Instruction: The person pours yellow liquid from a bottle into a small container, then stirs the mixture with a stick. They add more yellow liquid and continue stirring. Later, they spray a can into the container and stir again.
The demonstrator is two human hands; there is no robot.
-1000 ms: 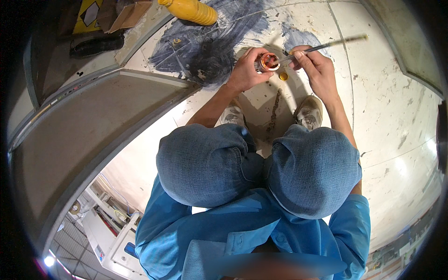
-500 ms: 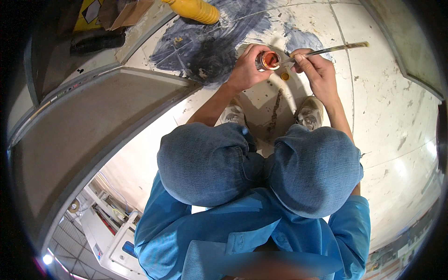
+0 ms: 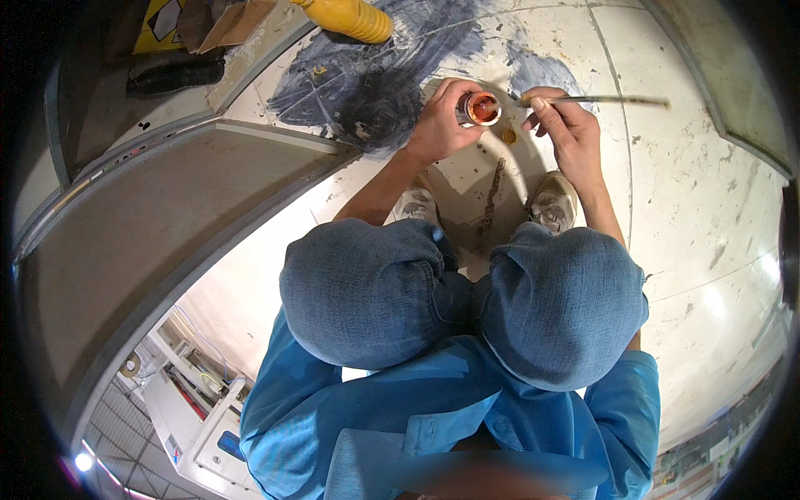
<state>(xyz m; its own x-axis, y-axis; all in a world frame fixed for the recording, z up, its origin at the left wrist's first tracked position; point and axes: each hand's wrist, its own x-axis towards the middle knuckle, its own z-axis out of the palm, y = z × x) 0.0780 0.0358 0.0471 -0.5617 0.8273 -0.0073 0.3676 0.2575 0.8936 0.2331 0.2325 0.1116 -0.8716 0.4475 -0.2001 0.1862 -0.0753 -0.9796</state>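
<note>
My left hand [image 3: 442,125] is wrapped round a small open can [image 3: 465,109], which is tilted so its mouth faces right and shows orange-red contents [image 3: 483,108]. Between the thumb and fingers of my right hand [image 3: 567,129] is a thin paintbrush [image 3: 617,99], held almost level. One end of it stops just right of the can's mouth, apart from it; the long end points right and looks stained brownish at its tip. Below the can, on the floor between my hands, lies a small round yellow-orange lid or spot [image 3: 508,135].
Dark grey smears [image 3: 358,92] cover part of the pale floor [image 3: 675,167] ahead. A yellow ribbed hose [image 3: 358,18] comes in at the top. Grey metal panels [image 3: 175,200] stand at left, with a cardboard piece [image 3: 237,25] beyond. My shoes [image 3: 552,202] are below my hands.
The paintbrush's near end has drawn back from the can's mouth. Its long end has swung down toward me, so it lies nearly level. My left hand and the can have stayed in place.
</note>
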